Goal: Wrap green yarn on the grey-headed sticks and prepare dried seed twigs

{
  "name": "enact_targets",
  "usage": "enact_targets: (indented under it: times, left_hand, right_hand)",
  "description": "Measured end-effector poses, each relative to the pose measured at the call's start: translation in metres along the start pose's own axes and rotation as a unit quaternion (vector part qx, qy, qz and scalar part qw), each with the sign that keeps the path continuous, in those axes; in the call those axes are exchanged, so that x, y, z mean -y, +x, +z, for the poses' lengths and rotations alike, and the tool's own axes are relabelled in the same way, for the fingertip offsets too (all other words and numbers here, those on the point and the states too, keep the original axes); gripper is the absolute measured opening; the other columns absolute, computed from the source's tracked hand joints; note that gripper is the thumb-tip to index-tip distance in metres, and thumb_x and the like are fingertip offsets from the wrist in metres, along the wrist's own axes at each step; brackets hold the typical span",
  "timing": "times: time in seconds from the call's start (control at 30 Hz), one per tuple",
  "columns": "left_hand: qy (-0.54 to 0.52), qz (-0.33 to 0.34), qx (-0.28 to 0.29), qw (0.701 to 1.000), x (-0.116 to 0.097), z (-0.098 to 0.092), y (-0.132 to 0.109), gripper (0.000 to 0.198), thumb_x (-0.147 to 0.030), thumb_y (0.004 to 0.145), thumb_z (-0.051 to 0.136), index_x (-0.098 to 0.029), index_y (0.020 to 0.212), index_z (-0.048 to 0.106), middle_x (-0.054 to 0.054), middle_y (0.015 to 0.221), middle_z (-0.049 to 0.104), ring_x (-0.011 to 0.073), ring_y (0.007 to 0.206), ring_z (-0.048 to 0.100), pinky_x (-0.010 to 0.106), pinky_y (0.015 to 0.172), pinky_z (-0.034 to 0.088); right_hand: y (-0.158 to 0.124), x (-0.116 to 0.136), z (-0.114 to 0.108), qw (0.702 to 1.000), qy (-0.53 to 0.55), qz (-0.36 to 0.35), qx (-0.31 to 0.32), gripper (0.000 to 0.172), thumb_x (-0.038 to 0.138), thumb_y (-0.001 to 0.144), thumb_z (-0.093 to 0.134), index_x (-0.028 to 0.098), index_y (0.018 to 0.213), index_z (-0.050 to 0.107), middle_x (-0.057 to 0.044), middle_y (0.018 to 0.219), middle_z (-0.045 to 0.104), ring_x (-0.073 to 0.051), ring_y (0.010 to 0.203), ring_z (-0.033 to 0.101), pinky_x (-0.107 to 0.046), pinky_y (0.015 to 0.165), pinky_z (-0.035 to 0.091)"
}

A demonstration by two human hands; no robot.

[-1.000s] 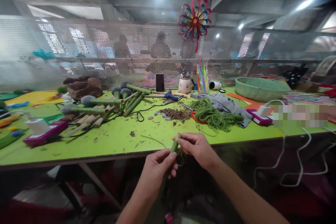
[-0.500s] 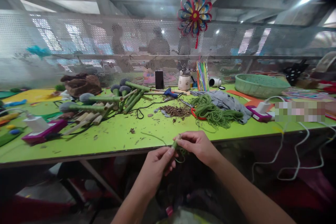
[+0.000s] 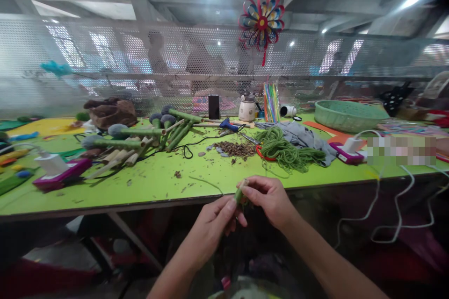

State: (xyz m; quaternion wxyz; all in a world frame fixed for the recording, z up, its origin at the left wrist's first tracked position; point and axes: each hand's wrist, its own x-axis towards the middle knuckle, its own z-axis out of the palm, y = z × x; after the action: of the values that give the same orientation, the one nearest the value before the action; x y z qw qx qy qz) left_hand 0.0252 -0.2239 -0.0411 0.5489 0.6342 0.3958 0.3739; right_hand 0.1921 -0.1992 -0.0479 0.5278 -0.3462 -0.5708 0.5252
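Holding 1 slim green stick (image 3: 239, 194) (pale-tipped)

The held stick (image 3: 239, 195) was green with a pale tan tip, and the tabletop (image 3: 157, 177) a bright lime. Deeper green showed in the yarn (image 3: 294, 153), beside a grey cloth (image 3: 304, 136) and red-handled scissors (image 3: 264, 153). Grey heads (image 3: 117, 131) topped green stems (image 3: 145, 135); the scraps (image 3: 238, 149) were dark brown, the glue gun (image 3: 228, 125) blue. Purple power strips (image 3: 70, 175) carried white plugs (image 3: 52, 164). The basin (image 3: 351, 119) was muted green, the hanging flower (image 3: 262, 23) red, blue and yellow, and white dots patterned a black bag (image 3: 393, 99)
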Motion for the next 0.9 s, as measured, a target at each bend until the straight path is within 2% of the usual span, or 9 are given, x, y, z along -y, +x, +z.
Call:
enact_targets:
  times: [0.07, 0.17, 0.33, 0.5, 0.57, 0.67, 0.73, 0.8, 0.9]
  left_hand:
    - [-0.072, -0.024, 0.054, 0.996, -0.002, -0.004, 0.000, 0.040, -0.045, 0.088, 0.045, -0.011, 0.084, 0.066, 0.005, 0.065, 0.062, 0.0101, 0.054, 0.047, 0.020, 0.053, 0.036]
    - [-0.161, -0.058, 0.053, 0.984, 0.004, -0.004, 0.003, 0.036, -0.043, 0.085, 0.052, -0.010, 0.088, 0.065, 0.002, 0.055, 0.057, 0.0072, 0.045, 0.043, 0.019, 0.046, 0.030]
    - [-0.145, -0.049, -0.064, 0.986, 0.012, 0.005, 0.006, 0.029, -0.037, 0.075, 0.067, -0.009, 0.081, 0.066, 0.002, 0.060, 0.059, 0.0075, 0.051, 0.048, 0.018, 0.048, 0.036]
    - [-0.031, -0.001, -0.149, 0.988, 0.005, 0.010, 0.007, 0.028, -0.039, 0.073, 0.068, -0.012, 0.077, 0.064, 0.001, 0.060, 0.061, 0.0097, 0.051, 0.051, 0.019, 0.048, 0.039]
    - [-0.025, 0.005, -0.120, 0.992, 0.003, 0.009, 0.006, 0.028, -0.041, 0.075, 0.065, -0.013, 0.079, 0.062, 0.001, 0.062, 0.062, 0.0100, 0.051, 0.052, 0.020, 0.048, 0.039]
    - [-0.089, -0.022, 0.006, 0.996, 0.000, 0.006, 0.006, 0.030, -0.043, 0.084, 0.054, -0.014, 0.087, 0.060, 0.004, 0.070, 0.065, 0.0093, 0.052, 0.052, 0.020, 0.050, 0.038]
    - [-0.136, -0.040, 0.060, 0.988, 0.000, 0.005, 0.006, 0.033, -0.043, 0.088, 0.047, -0.013, 0.088, 0.061, 0.004, 0.068, 0.064, 0.0074, 0.049, 0.048, 0.019, 0.049, 0.034]
    - [-0.158, -0.050, 0.054, 0.985, 0.002, 0.004, 0.007, 0.034, -0.043, 0.088, 0.048, -0.012, 0.084, 0.062, 0.002, 0.060, 0.060, 0.0052, 0.043, 0.042, 0.018, 0.046, 0.029]
    - [-0.124, -0.045, -0.012, 0.991, 0.004, 0.003, 0.009, 0.031, -0.041, 0.083, 0.057, -0.011, 0.081, 0.064, 0.001, 0.056, 0.058, 0.0053, 0.043, 0.043, 0.018, 0.044, 0.029]
  right_hand:
    - [0.000, 0.001, -0.002, 1.000, 0.012, -0.005, 0.027, 0.028, 0.039, 0.075, 0.067, 0.012, 0.083, 0.070, -0.002, 0.063, 0.062, -0.010, 0.054, 0.050, -0.021, 0.050, 0.037]
    - [0.002, 0.002, -0.004, 0.997, 0.037, -0.004, 0.060, 0.030, 0.040, 0.076, 0.067, 0.011, 0.085, 0.070, -0.003, 0.063, 0.061, -0.009, 0.051, 0.049, -0.021, 0.048, 0.035]
    - [0.006, 0.002, -0.002, 1.000, 0.006, -0.010, 0.028, 0.031, 0.039, 0.074, 0.068, 0.011, 0.088, 0.071, -0.002, 0.064, 0.060, -0.007, 0.052, 0.041, -0.021, 0.049, 0.035]
    - [0.006, 0.007, 0.001, 1.000, 0.008, -0.017, 0.009, 0.031, 0.038, 0.075, 0.068, 0.010, 0.088, 0.070, 0.001, 0.059, 0.053, -0.006, 0.051, 0.038, -0.021, 0.048, 0.033]
    - [0.004, 0.008, 0.002, 1.000, 0.012, -0.015, 0.020, 0.029, 0.037, 0.077, 0.066, 0.010, 0.088, 0.069, 0.001, 0.059, 0.051, -0.006, 0.050, 0.037, -0.020, 0.047, 0.031]
    - [0.003, 0.008, -0.001, 0.998, 0.028, -0.007, 0.056, 0.029, 0.038, 0.078, 0.065, 0.011, 0.088, 0.068, 0.002, 0.058, 0.049, -0.006, 0.048, 0.038, -0.021, 0.046, 0.031]
    - [0.004, 0.006, -0.003, 0.995, 0.047, 0.004, 0.085, 0.030, 0.039, 0.078, 0.065, 0.011, 0.088, 0.068, 0.002, 0.057, 0.049, -0.007, 0.049, 0.041, -0.021, 0.047, 0.031]
    - [0.006, 0.003, -0.006, 0.993, 0.060, 0.022, 0.100, 0.031, 0.038, 0.078, 0.065, 0.010, 0.090, 0.068, 0.001, 0.058, 0.050, -0.007, 0.051, 0.044, -0.020, 0.047, 0.030]
    - [0.010, -0.001, -0.008, 0.994, 0.055, 0.040, 0.084, 0.032, 0.037, 0.077, 0.066, 0.009, 0.092, 0.070, 0.000, 0.061, 0.053, -0.006, 0.051, 0.042, -0.020, 0.047, 0.029]
